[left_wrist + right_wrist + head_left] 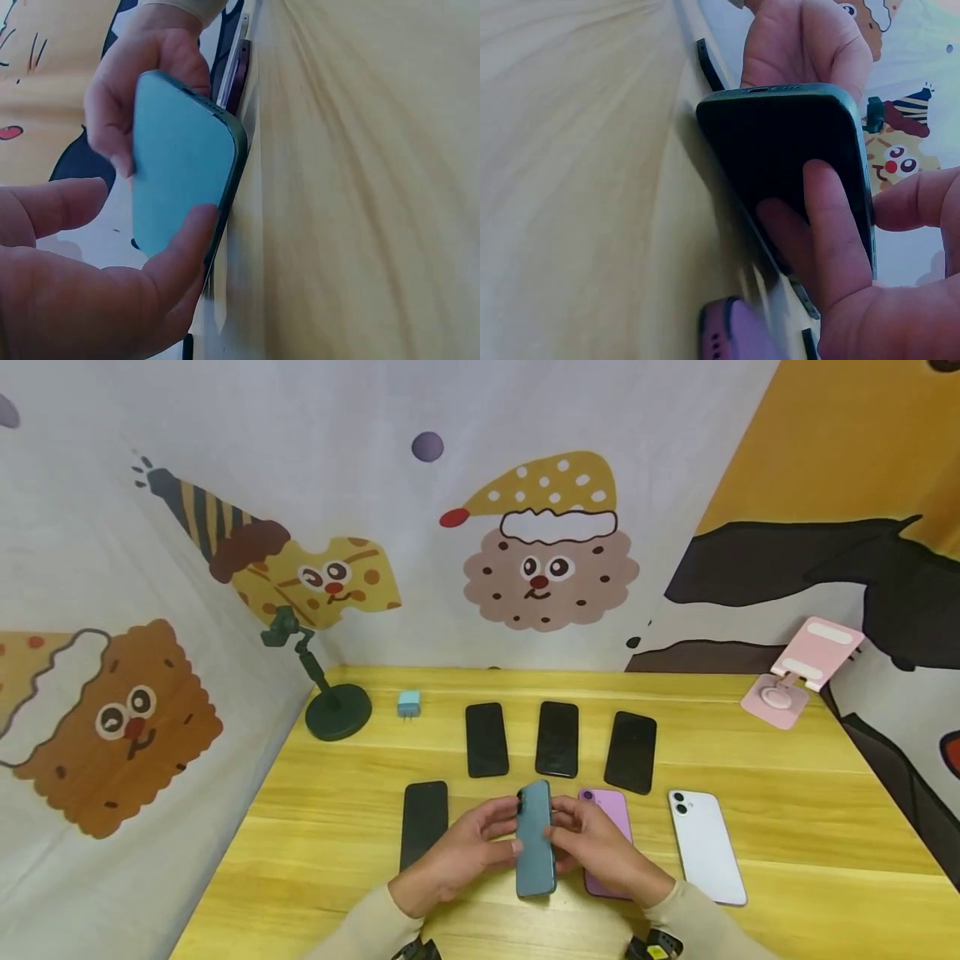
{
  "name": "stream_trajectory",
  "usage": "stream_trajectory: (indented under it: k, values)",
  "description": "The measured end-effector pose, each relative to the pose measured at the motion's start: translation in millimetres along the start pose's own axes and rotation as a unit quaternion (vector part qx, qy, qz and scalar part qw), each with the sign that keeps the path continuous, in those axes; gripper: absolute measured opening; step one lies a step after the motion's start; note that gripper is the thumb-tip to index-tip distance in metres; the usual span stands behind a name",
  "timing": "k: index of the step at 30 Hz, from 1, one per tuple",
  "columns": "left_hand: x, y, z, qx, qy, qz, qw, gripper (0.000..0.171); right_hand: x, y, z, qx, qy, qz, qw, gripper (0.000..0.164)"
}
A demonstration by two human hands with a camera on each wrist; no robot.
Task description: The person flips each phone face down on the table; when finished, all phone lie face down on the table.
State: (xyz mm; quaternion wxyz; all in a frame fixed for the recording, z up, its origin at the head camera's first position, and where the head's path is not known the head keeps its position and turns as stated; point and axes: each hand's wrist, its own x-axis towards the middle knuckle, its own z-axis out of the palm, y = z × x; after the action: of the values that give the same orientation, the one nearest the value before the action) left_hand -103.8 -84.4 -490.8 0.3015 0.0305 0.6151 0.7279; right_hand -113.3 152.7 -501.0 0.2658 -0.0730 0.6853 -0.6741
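Note:
A teal phone [535,852] is tilted between both hands above the table, its teal back showing in the head and left wrist views and its dark screen [780,142] in the right wrist view. My right hand [596,845] grips it, the thumb [911,202] at its edge and fingers [829,225] across the screen. At its other side, my left hand [472,843] touches the edge with a fingertip, while another digit [71,202] stands off the back. Below the right hand lies a purple phone [617,814], partly covered. A dark phone [424,814] lies by the left hand.
Three dark phones, left [487,740], middle [557,739] and right [631,752], lie in a row behind. To the right is a white phone [708,847]. A green stand [337,712], a blue charger plug [408,702] and a pink phone stand [817,652] stand farther back.

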Motion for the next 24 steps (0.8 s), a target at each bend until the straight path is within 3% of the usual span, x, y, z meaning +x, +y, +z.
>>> stream_trajectory:
  k: [11,24]
  values:
    - [-3.6,-3.1,0.0,-0.01,0.039,-0.003,0.9992,0.075,-3.3,6.4,-0.6,0.013,0.029,-0.007,0.999,0.065]
    - [-5.1,1.9,-6.6,-0.01,0.043,-0.016,0.9989,0.066,-3.9,-2.7,1.7,0.021,0.028,-0.014,0.999,0.068]
